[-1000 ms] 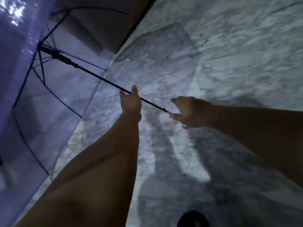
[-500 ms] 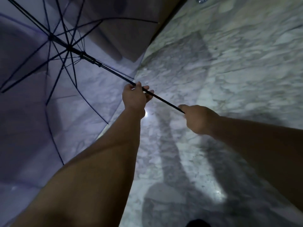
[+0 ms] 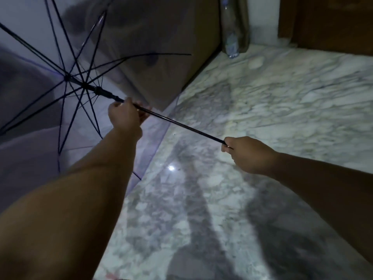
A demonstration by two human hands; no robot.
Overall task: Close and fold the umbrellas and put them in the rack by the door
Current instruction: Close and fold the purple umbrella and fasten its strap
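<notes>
An open umbrella with a clear, purple-tinted canopy (image 3: 30,150) and dark ribs fills the left of the head view. Its thin black shaft (image 3: 181,124) runs from the rib hub at the left down to the right. My left hand (image 3: 125,116) grips the shaft just below the runner, near the hub. My right hand (image 3: 248,154) grips the handle end of the shaft; the handle itself is hidden inside the fist. The canopy stays spread, ribs fanned out.
A marble floor (image 3: 272,102) lies under everything. A brown wall or cabinet face (image 3: 161,47) rises at the back left. A clear folded umbrella or plastic-wrapped item (image 3: 232,37) stands in the far corner. Dark wood, maybe a door (image 3: 333,21), shows at the top right.
My left hand has slid up the shaft toward the hub. The view has tilted up, bringing the far corner and dark wood into sight. My right hand keeps its hold on the handle end.
</notes>
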